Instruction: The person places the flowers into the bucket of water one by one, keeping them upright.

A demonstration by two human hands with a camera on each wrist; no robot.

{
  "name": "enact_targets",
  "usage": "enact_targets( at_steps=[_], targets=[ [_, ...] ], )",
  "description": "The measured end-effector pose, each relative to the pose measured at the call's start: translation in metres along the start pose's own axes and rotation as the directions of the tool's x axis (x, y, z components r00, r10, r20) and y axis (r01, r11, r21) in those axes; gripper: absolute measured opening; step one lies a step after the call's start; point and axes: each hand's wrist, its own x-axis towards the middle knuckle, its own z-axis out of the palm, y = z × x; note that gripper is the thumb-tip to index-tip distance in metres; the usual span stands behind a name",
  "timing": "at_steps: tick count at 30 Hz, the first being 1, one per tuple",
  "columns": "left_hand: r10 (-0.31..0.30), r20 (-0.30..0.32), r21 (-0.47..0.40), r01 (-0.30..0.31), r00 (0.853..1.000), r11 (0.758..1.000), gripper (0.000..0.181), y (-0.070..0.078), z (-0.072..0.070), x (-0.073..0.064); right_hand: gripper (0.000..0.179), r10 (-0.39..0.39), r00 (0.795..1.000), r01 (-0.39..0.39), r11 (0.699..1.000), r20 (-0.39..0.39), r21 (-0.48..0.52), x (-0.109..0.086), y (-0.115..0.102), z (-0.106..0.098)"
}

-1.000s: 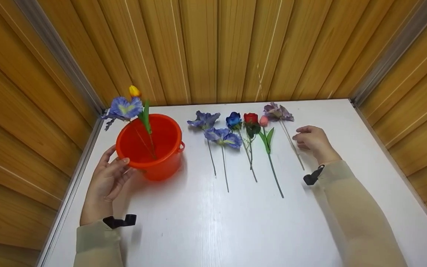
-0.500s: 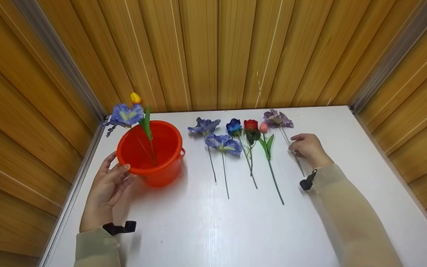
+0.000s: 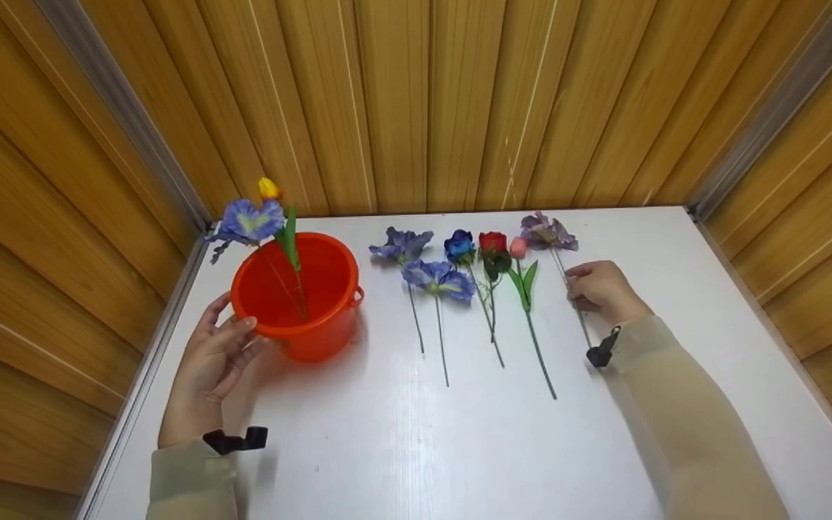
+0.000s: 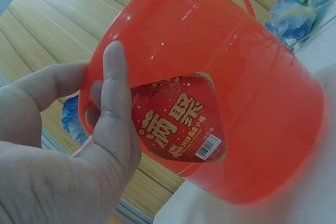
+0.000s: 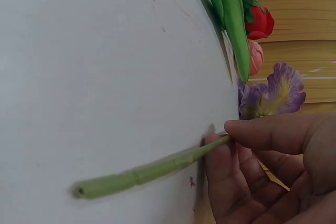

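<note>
My left hand (image 3: 203,372) grips the rim of a red plastic bucket (image 3: 322,338) by its near left side. The left wrist view shows the thumb and fingers pinching the rim above a red printed label (image 4: 181,119). A blue-violet iris (image 3: 246,220) and a yellow-orange tulip (image 3: 269,189) lean in the bucket, blooms above the rim. On the right, my right hand (image 3: 607,292) pinches the stem of a pale purple flower (image 3: 549,232) between thumb and index finger. The green stem end (image 5: 131,178) sticks out toward me in the right wrist view, close over the table.
Between the hands lie two more blue-violet irises (image 3: 401,245), a blue rose (image 3: 459,247), a red rose (image 3: 492,244) and a pink tulip (image 3: 518,248), stems toward me. Wood-look panels (image 3: 394,101) wall in the white table (image 3: 387,448) at the back and sides.
My right hand has come left and its fingers have taken hold of the purple flower's stem. The left hand keeps its grip on the bucket; the head view has shifted slightly.
</note>
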Motion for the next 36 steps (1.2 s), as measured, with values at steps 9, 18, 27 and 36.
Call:
enact_targets(
  at_steps=[9, 18, 27, 36],
  targets=[
    [0.025, 0.027, -0.010, -0.025, 0.999, 1.000, 0.067, -0.002, 0.000, 0.003, 0.059, -0.036, 0.999, 0.036, 0.999, -0.004, -0.025, -0.005, -0.004, -0.007],
    [0.014, 0.013, -0.038, -0.013, 1.000, 0.999, 0.072, -0.002, -0.001, 0.004, 0.061, -0.080, 0.996, 0.079, 0.997, -0.042, -0.026, -0.017, -0.019, -0.022],
    [0.007, 0.012, -0.075, -0.006, 1.000, 0.997, 0.068, -0.001, -0.004, 0.002, 0.064, -0.116, 0.989, 0.124, 0.988, -0.092, 0.088, -0.034, -0.041, -0.029],
    [0.019, 0.021, -0.084, -0.017, 1.000, 0.996, 0.071, -0.003, -0.003, 0.004, 0.051, -0.206, 0.971, 0.221, 0.967, -0.122, 0.125, -0.058, -0.069, -0.035]
  ],
)
